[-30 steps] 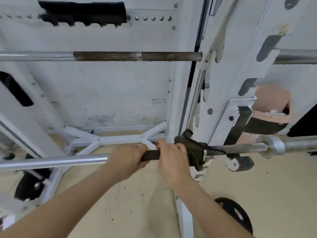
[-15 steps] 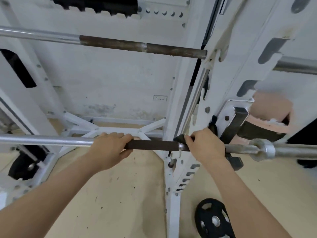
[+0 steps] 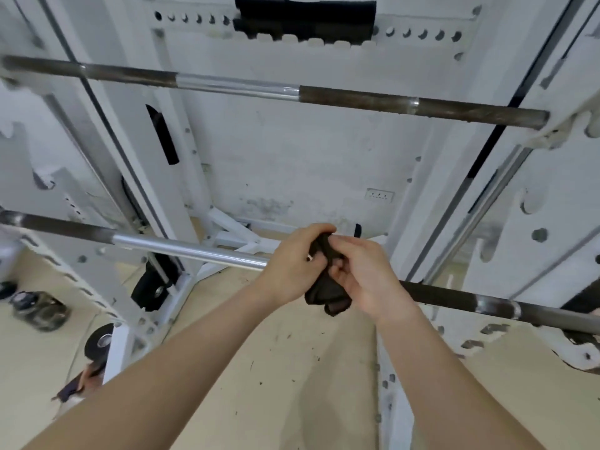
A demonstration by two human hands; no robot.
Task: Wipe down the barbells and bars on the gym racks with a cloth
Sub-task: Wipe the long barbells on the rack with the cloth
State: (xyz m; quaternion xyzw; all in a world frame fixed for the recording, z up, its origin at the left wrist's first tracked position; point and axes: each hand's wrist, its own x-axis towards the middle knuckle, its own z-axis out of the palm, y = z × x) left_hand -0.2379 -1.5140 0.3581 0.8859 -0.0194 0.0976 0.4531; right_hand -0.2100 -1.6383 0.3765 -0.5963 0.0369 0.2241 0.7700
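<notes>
Item: dark cloth [image 3: 328, 287], now off the lower bar [image 3: 188, 251] and bunched between my left hand [image 3: 292, 264] and right hand [image 3: 367, 277], both closed on it. Wiping paused for refolding, I judge. Upper bar [image 3: 357, 99]: untouched, well above.

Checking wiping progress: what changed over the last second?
Both hands left the lower bar. The left hand and right hand now meet in front of it, bunching the dark cloth between them. Both bars stay racked.

Head-worn view, forward-down, close over hands [image 3: 328, 271]
</notes>
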